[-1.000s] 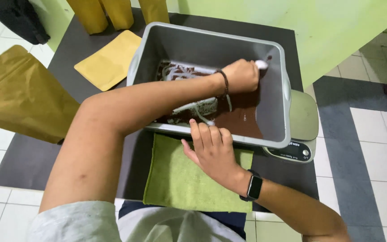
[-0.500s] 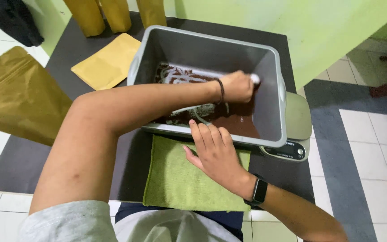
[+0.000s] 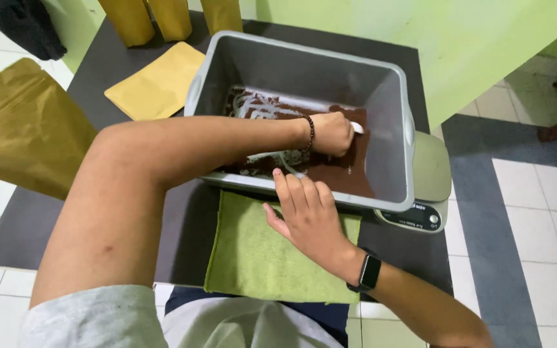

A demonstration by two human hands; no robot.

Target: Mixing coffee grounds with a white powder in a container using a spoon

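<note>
My left hand [image 3: 330,132], with a dark bead bracelet at the wrist, reaches into a grey plastic tub [image 3: 304,71] and is shut on a small white scoop [image 3: 358,127]. The scoop's tip rests in brown powder [image 3: 343,171] that covers the tub's floor and shows pale scraped streaks. My right hand [image 3: 307,216], a black watch on its wrist, lies flat with fingers together. Its fingertips touch the tub's near rim, and its palm lies over a green cloth [image 3: 259,258].
The tub stands on a green digital scale [image 3: 430,174] on a black mat [image 3: 117,51]. A flat yellow pouch [image 3: 156,80] lies left of the tub, and upright golden pouches [image 3: 172,16] stand behind it. A large golden bag [image 3: 20,129] lies far left. Tiled floor is at the right.
My left hand has drawn the scoop from the tub's far right side back toward the middle of the powder. My right hand has stayed on the near rim.
</note>
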